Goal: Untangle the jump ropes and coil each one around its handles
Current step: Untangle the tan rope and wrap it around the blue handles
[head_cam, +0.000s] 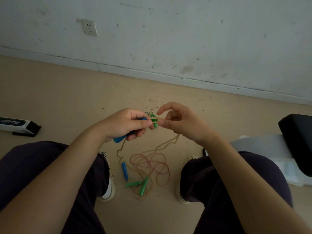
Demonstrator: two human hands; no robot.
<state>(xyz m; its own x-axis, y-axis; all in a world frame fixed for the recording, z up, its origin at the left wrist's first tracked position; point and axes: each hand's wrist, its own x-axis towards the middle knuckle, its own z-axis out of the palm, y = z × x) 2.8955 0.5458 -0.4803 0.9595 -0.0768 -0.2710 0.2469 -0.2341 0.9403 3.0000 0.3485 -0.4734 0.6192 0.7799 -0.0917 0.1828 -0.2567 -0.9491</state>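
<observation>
My left hand [128, 124] grips a blue jump-rope handle [120, 139], whose lower end sticks out below the fist. My right hand [179, 120] pinches the tan rope [162, 144] just right of a small green clip [154, 122] between the two hands. The tan rope hangs down from both hands to the floor. A second blue handle [124, 171] lies on the floor between my feet. Beside it lie two green handles [143, 186] crossed over each other, with their red rope [152, 168] in loose loops around them.
I sit with my knees apart, shoes [108, 186] on the tan floor. A white and black box [18, 125] lies at the left. A black seat [297, 141] and a clear plastic bin [270, 152] stand at the right. The wall with a socket [89, 27] is ahead.
</observation>
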